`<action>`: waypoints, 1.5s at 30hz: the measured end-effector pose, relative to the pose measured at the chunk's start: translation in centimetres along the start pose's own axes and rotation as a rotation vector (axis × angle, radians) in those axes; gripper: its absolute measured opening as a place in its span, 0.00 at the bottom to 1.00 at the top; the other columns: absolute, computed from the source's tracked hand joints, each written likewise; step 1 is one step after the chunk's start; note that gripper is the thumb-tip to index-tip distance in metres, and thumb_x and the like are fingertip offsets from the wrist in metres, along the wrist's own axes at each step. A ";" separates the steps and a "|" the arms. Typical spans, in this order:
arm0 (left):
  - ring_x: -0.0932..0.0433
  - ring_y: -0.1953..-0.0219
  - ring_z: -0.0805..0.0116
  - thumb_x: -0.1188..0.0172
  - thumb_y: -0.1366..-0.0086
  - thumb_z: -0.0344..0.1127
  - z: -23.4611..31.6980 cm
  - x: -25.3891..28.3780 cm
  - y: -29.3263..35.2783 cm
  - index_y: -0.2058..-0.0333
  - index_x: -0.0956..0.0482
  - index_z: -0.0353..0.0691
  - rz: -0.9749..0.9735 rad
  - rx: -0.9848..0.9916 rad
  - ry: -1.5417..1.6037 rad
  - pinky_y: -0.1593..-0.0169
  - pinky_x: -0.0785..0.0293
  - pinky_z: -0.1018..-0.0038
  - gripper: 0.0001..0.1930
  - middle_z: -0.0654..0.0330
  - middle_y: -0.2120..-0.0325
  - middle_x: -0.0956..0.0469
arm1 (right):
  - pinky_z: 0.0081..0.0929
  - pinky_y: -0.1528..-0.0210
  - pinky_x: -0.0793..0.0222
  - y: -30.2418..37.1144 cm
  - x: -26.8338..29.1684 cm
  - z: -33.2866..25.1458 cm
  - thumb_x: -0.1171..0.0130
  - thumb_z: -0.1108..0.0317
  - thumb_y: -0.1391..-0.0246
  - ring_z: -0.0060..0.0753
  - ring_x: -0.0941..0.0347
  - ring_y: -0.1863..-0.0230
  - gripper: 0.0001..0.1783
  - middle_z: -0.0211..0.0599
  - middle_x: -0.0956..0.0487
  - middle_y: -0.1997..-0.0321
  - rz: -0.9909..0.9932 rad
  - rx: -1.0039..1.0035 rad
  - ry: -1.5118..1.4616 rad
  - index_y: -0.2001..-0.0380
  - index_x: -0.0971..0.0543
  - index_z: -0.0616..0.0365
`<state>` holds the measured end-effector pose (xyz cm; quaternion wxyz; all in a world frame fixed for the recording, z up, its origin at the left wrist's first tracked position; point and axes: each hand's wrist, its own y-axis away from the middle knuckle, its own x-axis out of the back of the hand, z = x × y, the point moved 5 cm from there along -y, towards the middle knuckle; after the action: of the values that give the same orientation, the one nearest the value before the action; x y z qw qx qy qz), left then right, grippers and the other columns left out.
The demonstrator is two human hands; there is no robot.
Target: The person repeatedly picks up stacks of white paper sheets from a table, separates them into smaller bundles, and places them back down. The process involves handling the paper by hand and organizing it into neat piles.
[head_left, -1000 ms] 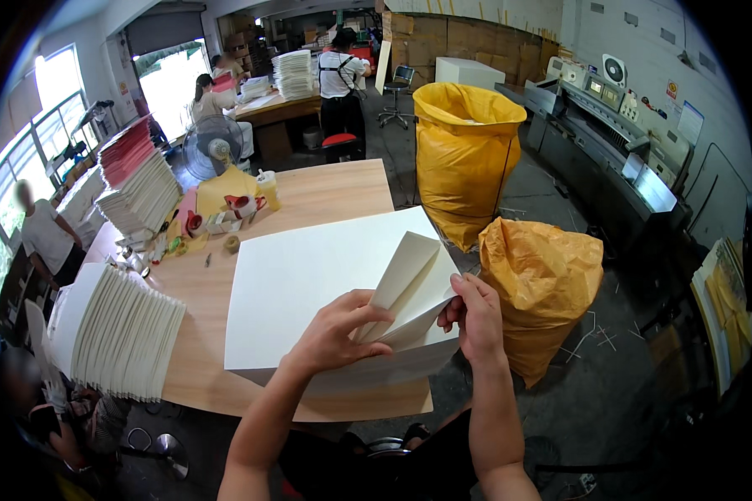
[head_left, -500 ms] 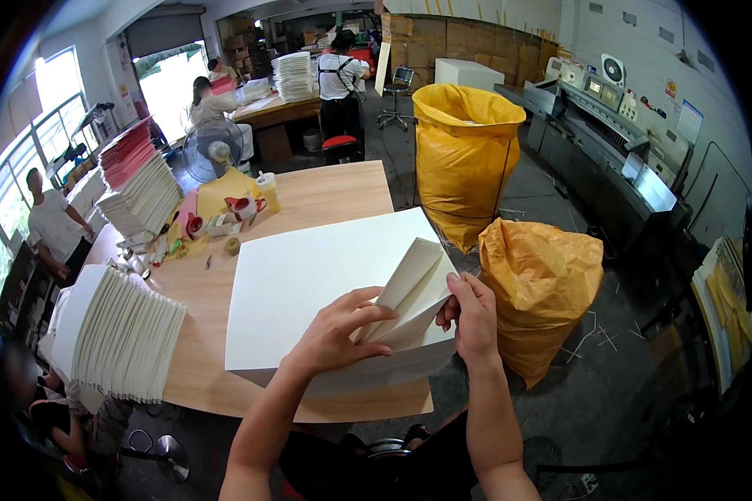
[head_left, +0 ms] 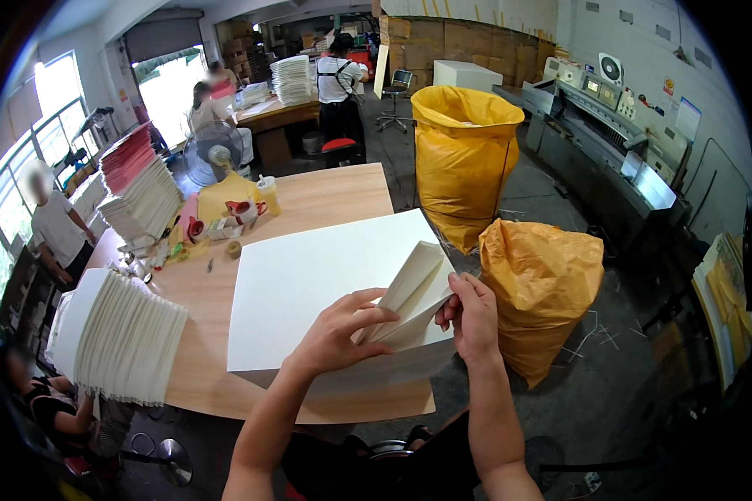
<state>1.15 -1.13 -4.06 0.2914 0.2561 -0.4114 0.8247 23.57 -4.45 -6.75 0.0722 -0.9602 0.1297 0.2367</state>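
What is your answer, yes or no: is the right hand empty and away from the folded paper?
No, the right hand grips the right edge of the folded paper, over the white stack.

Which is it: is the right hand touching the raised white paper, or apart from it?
Touching. The head view shows the right hand with its thumb on the raised white paper's right edge.

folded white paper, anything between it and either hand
Nothing visible: the left hand touches the folded white paper, and the right hand pinches its right side, above the large white block.
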 end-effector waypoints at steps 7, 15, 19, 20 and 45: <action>0.20 0.39 0.52 0.19 0.47 0.28 -1.1 0.3 0.4 0.45 0.15 0.50 0.061 0.104 0.148 0.38 0.20 0.60 0.29 0.54 0.40 0.20 | 0.39 0.54 0.29 5.4 0.8 -1.0 0.37 0.58 0.35 0.39 0.21 0.56 0.14 0.35 0.22 0.65 0.178 0.689 0.975 0.69 0.24 0.56; 0.17 0.45 0.53 0.23 0.40 0.41 1.0 -0.5 0.3 0.35 0.20 0.55 -0.063 -0.038 -0.245 0.43 0.16 0.58 0.32 0.54 0.39 0.20 | 0.65 0.19 0.64 6.5 -1.4 2.0 0.33 0.54 0.43 0.55 0.42 0.23 0.25 0.47 0.25 0.33 -0.383 0.580 1.376 0.43 0.15 0.47; 0.15 0.47 0.53 0.22 0.44 0.35 0.5 -0.9 0.2 0.39 0.18 0.48 -0.032 0.007 -0.234 0.41 0.17 0.57 0.32 0.56 0.45 0.16 | 0.66 0.19 0.62 6.4 -1.4 2.1 0.33 0.55 0.43 0.56 0.39 0.25 0.25 0.47 0.25 0.34 -0.370 0.555 1.356 0.44 0.15 0.50; 0.15 0.48 0.53 0.23 0.43 0.36 0.3 -0.9 0.2 0.40 0.17 0.47 -0.025 -0.007 -0.265 0.40 0.17 0.57 0.30 0.56 0.47 0.15 | 0.65 0.19 0.62 6.3 -1.4 2.2 0.33 0.55 0.43 0.56 0.38 0.25 0.25 0.47 0.25 0.34 -0.369 0.520 1.355 0.44 0.15 0.51; 0.12 0.49 0.52 0.38 0.31 0.24 -0.1 -0.5 -0.3 0.50 0.13 0.50 0.049 0.064 -0.134 0.49 0.14 0.62 0.15 0.48 0.36 0.22 | 0.47 0.67 0.26 3.8 3.8 -2.4 0.34 0.45 0.36 0.56 0.18 0.73 0.29 0.50 0.18 0.77 0.057 0.092 1.513 0.75 0.18 0.63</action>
<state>1.69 -1.03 -4.27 0.2347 0.3099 -0.4095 0.8253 26.76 -9.34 -6.71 -0.0027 -0.8531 0.1785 -0.4903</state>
